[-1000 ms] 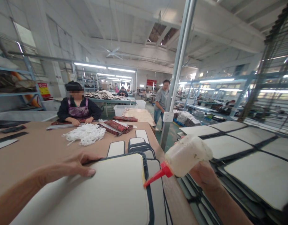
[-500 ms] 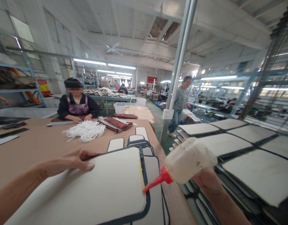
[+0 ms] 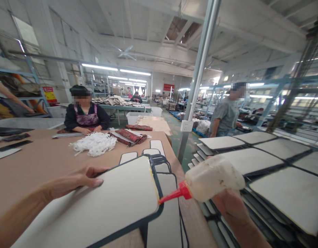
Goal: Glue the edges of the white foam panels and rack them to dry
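Note:
A large off-white panel (image 3: 104, 193) with a dark border is tilted in front of me. My left hand (image 3: 76, 179) grips its upper left edge, thumb on top. My right hand (image 3: 228, 201) is wrapped round a translucent squeeze bottle (image 3: 213, 177) held on its side. The bottle's red nozzle (image 3: 174, 194) points left, its tip at the panel's right corner. A thin yellowish line of glue runs along the panel's right edge. More dark-edged panels (image 3: 165, 213) lie under and behind it on the brown table (image 3: 16, 179).
Stacked panels (image 3: 285, 196) stand at the right. White cords (image 3: 94, 144) and patterned fabric (image 3: 129, 136) lie on the table's far side, by a seated person (image 3: 83, 112). Another person (image 3: 224, 113) stands beyond the metal post (image 3: 197, 69).
The held panel has turned slightly, its right corner rising, and the nozzle tip is a little higher at that corner. The standing person has moved right; another person shows more at the far left.

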### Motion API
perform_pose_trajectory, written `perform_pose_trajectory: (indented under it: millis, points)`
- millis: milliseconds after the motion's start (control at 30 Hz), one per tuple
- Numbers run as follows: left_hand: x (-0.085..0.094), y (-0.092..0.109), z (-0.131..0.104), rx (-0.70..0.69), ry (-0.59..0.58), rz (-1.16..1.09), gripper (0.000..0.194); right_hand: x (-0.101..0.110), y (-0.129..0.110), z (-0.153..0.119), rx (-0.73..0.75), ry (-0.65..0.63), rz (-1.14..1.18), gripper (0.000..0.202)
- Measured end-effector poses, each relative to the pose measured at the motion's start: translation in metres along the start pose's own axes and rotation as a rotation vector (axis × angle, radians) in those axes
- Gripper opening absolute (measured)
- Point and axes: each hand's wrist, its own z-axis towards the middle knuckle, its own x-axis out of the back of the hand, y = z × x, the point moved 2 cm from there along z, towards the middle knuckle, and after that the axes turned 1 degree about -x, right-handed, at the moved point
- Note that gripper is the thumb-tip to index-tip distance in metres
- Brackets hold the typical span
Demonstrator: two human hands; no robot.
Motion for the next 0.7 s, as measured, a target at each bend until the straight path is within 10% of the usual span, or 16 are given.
perform_pose_trajectory:
  millis: [700]
  points:
    - [-0.008,-0.042,0.038,0.029,-0.063,-0.251,0.057,-0.017,0.019,-0.014,0.300,0.209,-0.025,0.057]
